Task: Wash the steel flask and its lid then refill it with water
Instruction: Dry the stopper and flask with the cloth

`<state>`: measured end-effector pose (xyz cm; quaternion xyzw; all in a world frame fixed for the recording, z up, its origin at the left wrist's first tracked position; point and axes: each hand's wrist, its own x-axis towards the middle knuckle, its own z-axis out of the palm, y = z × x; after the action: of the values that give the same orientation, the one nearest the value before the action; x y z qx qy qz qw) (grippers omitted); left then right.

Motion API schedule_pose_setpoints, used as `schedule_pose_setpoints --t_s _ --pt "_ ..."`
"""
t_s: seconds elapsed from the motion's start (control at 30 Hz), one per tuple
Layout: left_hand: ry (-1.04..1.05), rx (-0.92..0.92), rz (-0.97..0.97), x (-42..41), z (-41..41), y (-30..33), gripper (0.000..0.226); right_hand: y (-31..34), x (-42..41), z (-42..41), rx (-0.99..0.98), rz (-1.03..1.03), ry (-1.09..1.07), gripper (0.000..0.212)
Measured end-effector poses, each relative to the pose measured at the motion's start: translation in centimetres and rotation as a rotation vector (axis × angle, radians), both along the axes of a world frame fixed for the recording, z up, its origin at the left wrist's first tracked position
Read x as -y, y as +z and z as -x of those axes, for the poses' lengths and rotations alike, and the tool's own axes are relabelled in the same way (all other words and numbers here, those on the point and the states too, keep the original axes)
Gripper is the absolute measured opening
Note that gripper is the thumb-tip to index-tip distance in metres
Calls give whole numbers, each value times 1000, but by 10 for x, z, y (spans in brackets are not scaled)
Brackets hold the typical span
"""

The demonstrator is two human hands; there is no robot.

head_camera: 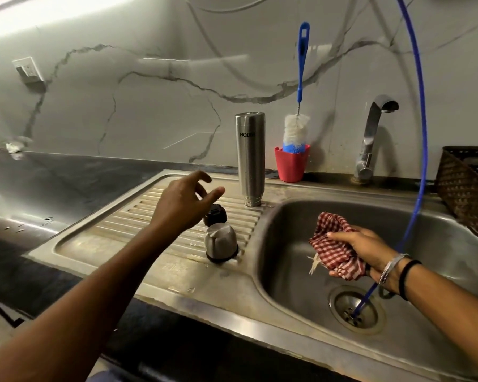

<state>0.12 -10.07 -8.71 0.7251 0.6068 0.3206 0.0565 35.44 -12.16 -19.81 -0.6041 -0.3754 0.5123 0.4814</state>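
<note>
The left hand reaches with fingers apart over the small steel lid, likely wet and slippery, while the right hand squeezes a red checked cloth.

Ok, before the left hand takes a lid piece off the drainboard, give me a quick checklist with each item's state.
1. Left hand free, fingers spread above the black inner cap: ok.
2. Steel lid cup standing mouth down on the drainboard, reachable: ok.
3. Flask inverted and upright, apart from the hands: ok.
4. Right hand gripping the checked cloth over the sink basin: ok.
5. Tap running: no stream visible, ok.
6. Lid pieces dry: cannot tell.
</note>
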Motion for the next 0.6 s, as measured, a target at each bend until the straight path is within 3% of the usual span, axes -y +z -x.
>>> schedule_pose_setpoints --t_s 0.13,0.27,0.33,0.43,0.47,0.53,0.6 --pt "-59 -198 369 -29 -4 3 54 2 2 -2 14 4 4 41" --pt "-108 -107 333 -37 -15 8 42 4 2 -5 8 -13 -32 42" --pt "-179 11 243 -32 -26 15 37 7 4 -3 -12 -30 -47 44" --pt "-454 408 235 -3 -69 32 42 16 7 -2 -104 -103 -116 42" --pt "-547 447 194 10 -86 37 45 20 7 1 -146 -137 -143 42" --pt "-666 282 62 20 -124 35 47 31 7 -1 -216 -201 -210 41" --pt "-677 -21 93 18 -162 15 42 37 9 -9 -234 -231 -270 40"
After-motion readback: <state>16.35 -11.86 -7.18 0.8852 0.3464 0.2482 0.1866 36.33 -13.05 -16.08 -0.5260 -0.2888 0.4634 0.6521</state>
